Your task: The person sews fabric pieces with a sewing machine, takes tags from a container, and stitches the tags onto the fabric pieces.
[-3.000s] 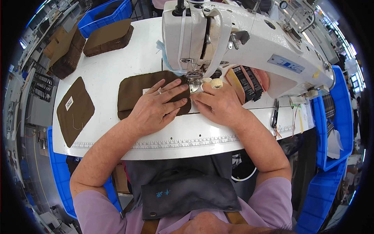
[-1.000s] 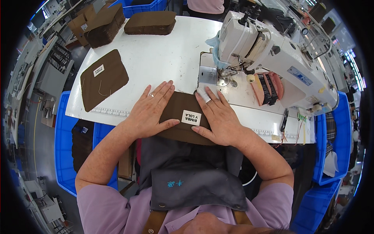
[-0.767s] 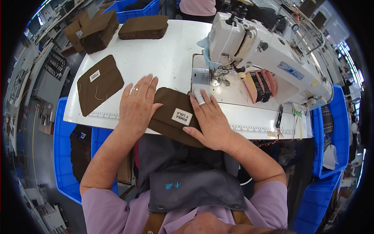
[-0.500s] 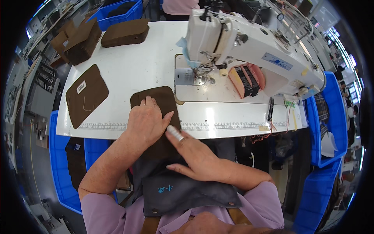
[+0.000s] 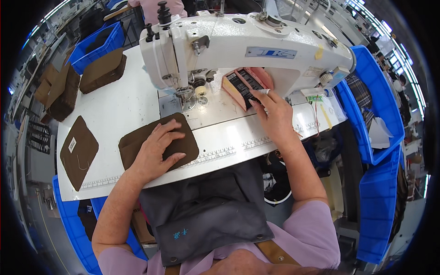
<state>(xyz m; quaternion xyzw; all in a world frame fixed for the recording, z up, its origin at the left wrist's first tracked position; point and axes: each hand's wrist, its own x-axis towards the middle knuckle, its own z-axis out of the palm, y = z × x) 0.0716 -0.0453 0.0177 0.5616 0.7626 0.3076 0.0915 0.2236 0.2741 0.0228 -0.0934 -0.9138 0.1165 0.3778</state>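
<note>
My left hand (image 5: 152, 155) lies with fingers apart on a rounded brown fabric piece (image 5: 187, 141) at the table's front, below the needle and presser foot (image 5: 185, 94). My right hand (image 5: 276, 117) is at a pink holder (image 5: 231, 91) with black printed strips (image 5: 243, 85) under the white sewing machine's (image 5: 220, 34) arm. Its thumb and forefinger are slightly apart at the strips, fingers bent; I see nothing lifted between them. Another brown piece (image 5: 80, 158) with a white label lies at left.
Two brown fabric stacks (image 5: 103, 68) (image 5: 59, 98) sit at the white table's (image 5: 220, 153) back left. Blue bins stand behind (image 5: 82, 55), below left (image 5: 68, 220) and at the right (image 5: 382, 137), one holding plaid cloth. A person in pink (image 5: 158, 7) is beyond the machine.
The brown piece, pulled toward my lap and turned, is back on the table before the needle, label out of sight. My right hand has left it and moved up-right to the pink holder.
</note>
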